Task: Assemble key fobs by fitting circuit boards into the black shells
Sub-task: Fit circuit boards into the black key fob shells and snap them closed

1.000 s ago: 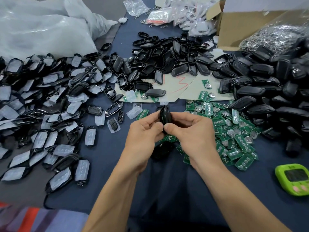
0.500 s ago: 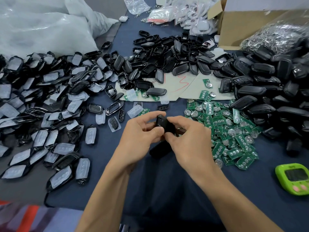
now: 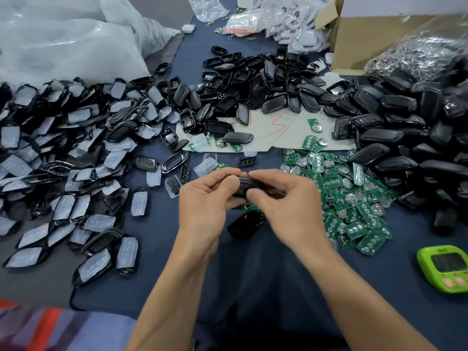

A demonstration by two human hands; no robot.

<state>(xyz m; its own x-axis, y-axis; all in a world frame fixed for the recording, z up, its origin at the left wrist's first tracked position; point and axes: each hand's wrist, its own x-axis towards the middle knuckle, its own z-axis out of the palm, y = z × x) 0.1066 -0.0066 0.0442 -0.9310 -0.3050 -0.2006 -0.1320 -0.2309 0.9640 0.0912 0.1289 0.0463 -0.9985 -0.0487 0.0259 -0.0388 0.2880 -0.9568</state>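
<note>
You are holding one black shell between both grips, just above the worktop. Your left grip is pinching its left end with the fingers curled over the top. Your right grip is pinching its right end in the same way, so neither grip is free. The shell's long axis is running left to right, from one grip to the other and nearly level. Only its middle is showing in the gap between your fingers. They are covering the cavity, so you cannot tell whether a board is sitting inside.

Under the grips, a second shell is lying on the cloth with its long axis slanting up to the right. A green circuit board is peeking out just beyond it, below the held shell.

If the next move is fetching a board, it looks like a job for your right grip. The heap of boards is lying just to the right of it, while your left grip is well apart from that heap. In that case the left grip would be steadying the shell alone.

Beyond both grips, a mound of empty shells is lying at the far side of the worktop.
</note>
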